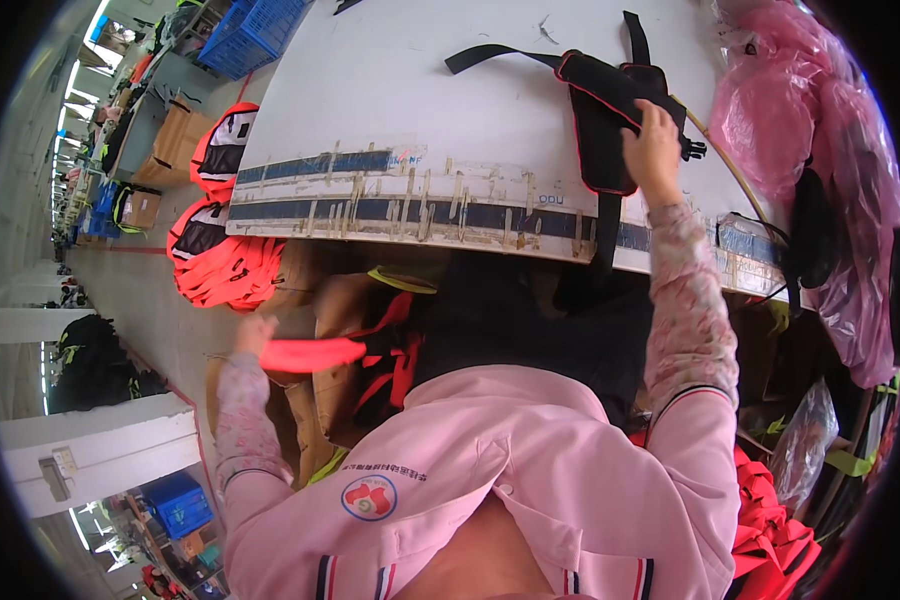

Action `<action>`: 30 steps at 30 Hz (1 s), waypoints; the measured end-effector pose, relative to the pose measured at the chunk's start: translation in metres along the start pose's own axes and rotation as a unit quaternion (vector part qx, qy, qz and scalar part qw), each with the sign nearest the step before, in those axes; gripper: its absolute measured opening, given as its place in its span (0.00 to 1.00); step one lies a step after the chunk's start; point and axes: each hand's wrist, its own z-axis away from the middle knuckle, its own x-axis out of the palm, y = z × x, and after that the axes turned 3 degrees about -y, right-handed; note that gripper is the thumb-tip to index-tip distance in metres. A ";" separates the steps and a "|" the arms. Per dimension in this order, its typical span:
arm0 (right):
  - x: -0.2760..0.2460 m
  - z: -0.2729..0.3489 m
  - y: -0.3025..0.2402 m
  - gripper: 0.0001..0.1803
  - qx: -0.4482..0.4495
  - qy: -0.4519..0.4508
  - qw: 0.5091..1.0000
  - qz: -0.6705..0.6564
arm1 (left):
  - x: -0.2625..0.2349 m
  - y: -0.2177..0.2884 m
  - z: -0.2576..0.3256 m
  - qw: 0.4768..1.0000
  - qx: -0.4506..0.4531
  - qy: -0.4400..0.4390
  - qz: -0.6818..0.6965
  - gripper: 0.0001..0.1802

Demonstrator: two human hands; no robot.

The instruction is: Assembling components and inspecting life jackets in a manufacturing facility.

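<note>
My left hand (254, 338), slightly blurred, is closed on one end of a bright orange-red fabric piece (315, 354) to the left, off the table's near edge. The other end of that piece reaches toward a cardboard box. On the table, my right hand (654, 150) rests on a pair of black padded straps (600, 125) with red edging, lying across each other. Its fingers are extended over the upper strap and the thumb is apart. Black webbing (500, 54) runs out from the straps, and a black side-release buckle (692, 149) lies just right of my hand.
The white table (400, 90) has worn tape along its near edge. Orange-red bags (228, 260) are piled at its left. Pink plastic bags (770, 120) crowd the right end. An open cardboard box (340, 310) stands below the edge, and red fabric (770, 530) lies at lower right.
</note>
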 end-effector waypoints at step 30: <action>-0.026 0.148 -0.106 0.30 -0.187 -0.247 0.934 -0.175 | 0.024 0.430 -0.085 0.887 0.376 0.072 0.257 0.22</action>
